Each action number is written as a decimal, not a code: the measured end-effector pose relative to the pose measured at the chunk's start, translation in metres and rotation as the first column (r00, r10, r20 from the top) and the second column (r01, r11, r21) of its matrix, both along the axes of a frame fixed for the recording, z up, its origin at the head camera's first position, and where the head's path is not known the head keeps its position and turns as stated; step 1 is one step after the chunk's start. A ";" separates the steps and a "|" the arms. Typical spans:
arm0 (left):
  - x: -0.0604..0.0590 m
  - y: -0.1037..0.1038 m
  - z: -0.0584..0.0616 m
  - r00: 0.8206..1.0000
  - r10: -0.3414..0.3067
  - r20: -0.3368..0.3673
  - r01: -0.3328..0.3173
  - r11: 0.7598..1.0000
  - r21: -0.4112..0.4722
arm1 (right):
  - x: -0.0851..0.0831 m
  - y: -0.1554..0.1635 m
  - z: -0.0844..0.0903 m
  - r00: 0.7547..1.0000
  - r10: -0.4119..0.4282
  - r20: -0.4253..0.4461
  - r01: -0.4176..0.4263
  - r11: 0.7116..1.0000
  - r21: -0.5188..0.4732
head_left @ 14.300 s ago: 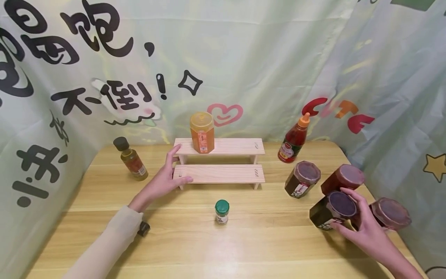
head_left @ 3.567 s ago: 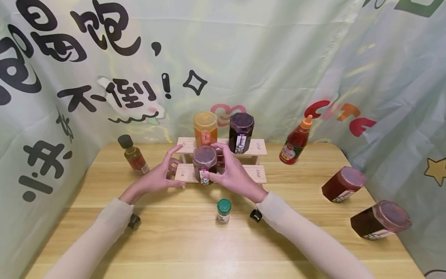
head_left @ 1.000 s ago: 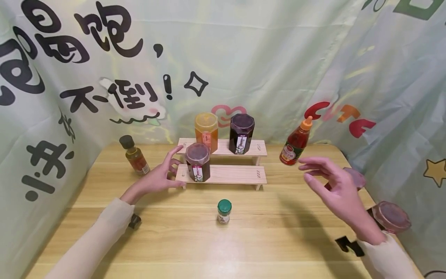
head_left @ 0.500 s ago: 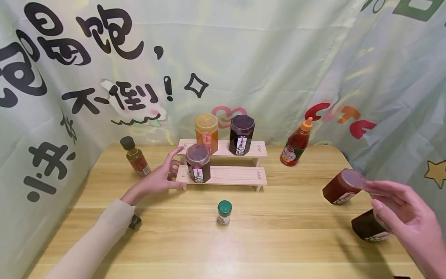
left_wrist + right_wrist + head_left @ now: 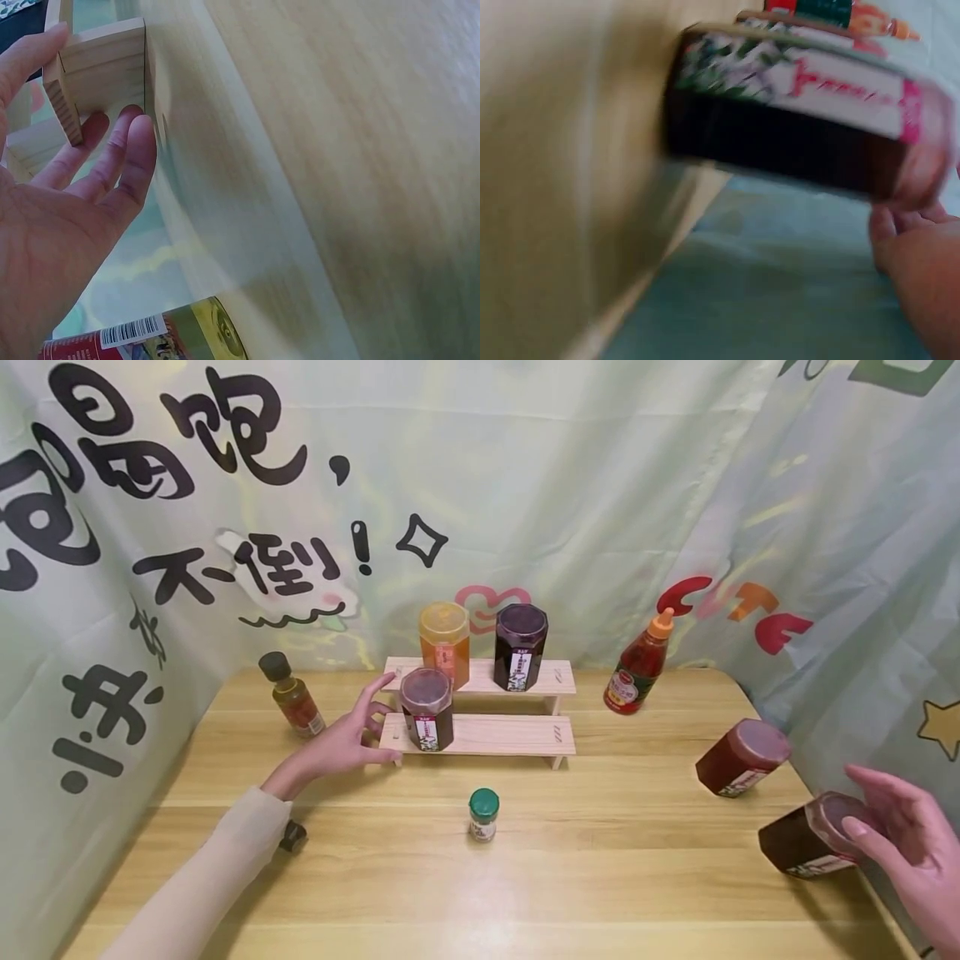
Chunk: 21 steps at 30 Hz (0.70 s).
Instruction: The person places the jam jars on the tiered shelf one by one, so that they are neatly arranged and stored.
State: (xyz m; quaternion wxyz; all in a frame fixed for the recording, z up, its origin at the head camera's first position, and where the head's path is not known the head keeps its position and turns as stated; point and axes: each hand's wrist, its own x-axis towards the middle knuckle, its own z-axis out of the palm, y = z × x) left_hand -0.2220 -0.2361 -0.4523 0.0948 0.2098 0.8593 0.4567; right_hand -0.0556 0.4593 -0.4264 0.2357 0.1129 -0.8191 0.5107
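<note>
A person's right hand point(image 5: 903, 835), a second ago raised with spread fingers over the table's point(image 5: 525, 877) right side, now reaches the lid end of a dark jar point(image 5: 813, 847) lying on its side at the right edge; its loosely curled fingers touch the lid without closing round it. The left hand point(image 5: 341, 745) stays open, braced against the wooden step rack's point(image 5: 491, 735) left end. Three jars already stand there, so this jar looks next to be picked up.
</note>
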 end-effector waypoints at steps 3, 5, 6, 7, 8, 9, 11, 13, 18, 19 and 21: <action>-0.001 -0.001 0.000 1.000 -0.002 -0.004 0.002 1.000 -0.001 | -0.005 0.014 -0.012 0.982 0.186 0.030 -0.180 0.972 -0.153; -0.002 -0.001 0.000 1.000 -0.007 -0.008 0.007 1.000 0.002 | -0.007 0.022 -0.018 0.947 0.316 0.058 -0.293 0.923 -0.248; -0.003 -0.001 -0.001 1.000 -0.013 -0.010 0.013 1.000 0.005 | -0.008 0.026 -0.021 0.929 0.363 0.076 -0.329 0.902 -0.279; -0.003 -0.001 -0.001 1.000 -0.017 -0.012 0.017 1.000 0.005 | -0.008 0.029 -0.023 0.914 0.396 0.088 -0.354 0.885 -0.302; -0.003 -0.001 -0.001 1.000 -0.017 -0.013 0.017 1.000 0.006 | -0.007 0.032 -0.026 0.904 0.415 0.104 -0.366 0.876 -0.313; -0.003 0.000 -0.001 1.000 -0.019 -0.017 0.019 1.000 0.005 | -0.007 0.034 -0.028 0.899 0.420 0.124 -0.367 0.877 -0.311; -0.002 0.000 -0.001 1.000 -0.022 -0.020 0.022 1.000 0.008 | -0.005 0.036 -0.031 0.909 0.386 0.157 -0.336 0.902 -0.272; -0.001 0.001 0.000 1.000 -0.020 -0.020 0.020 1.000 0.007 | -0.003 0.037 -0.034 0.913 0.373 0.166 -0.328 0.912 -0.246; 0.001 0.003 0.000 1.000 -0.024 -0.017 0.025 1.000 0.018 | -0.001 0.040 -0.040 0.912 0.370 0.174 -0.344 0.924 -0.166; 0.001 0.003 0.001 1.000 -0.023 -0.019 0.024 1.000 0.019 | -0.001 0.041 -0.041 0.911 0.373 0.176 -0.346 0.923 -0.165; 0.001 0.003 0.001 1.000 -0.020 -0.021 0.021 1.000 0.018 | -0.001 0.043 -0.043 0.905 0.389 0.173 -0.354 0.913 -0.201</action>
